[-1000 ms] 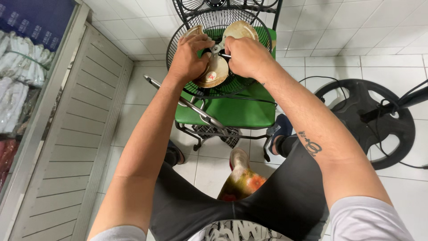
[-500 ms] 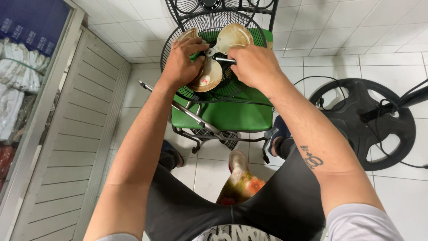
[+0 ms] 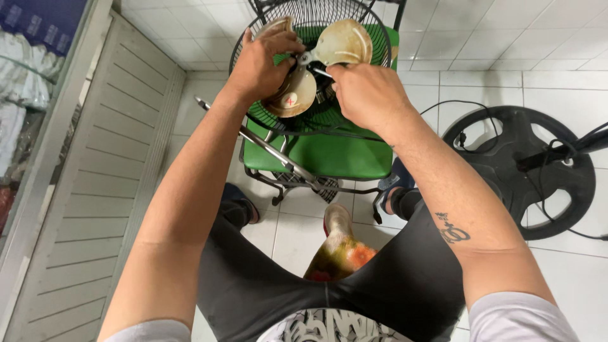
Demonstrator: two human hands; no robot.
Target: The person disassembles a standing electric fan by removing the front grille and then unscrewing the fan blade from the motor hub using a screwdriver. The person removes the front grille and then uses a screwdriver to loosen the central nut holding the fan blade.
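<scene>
Left hand: gripped the grimy fan blades, tilted since a second earlier.
Right hand: closed at the hub; hold unclear.
Fan: lay in its black grille on the green chair.

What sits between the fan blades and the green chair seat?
In the head view, the black wire grille lies between the fan blades and the green chair seat.

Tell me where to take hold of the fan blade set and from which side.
Hold the fan blade set at its central hub, from above. The thin, dirty blades curve outward and give a poor grip. The left hand already holds one blade, and the right hand is at the hub.
</scene>
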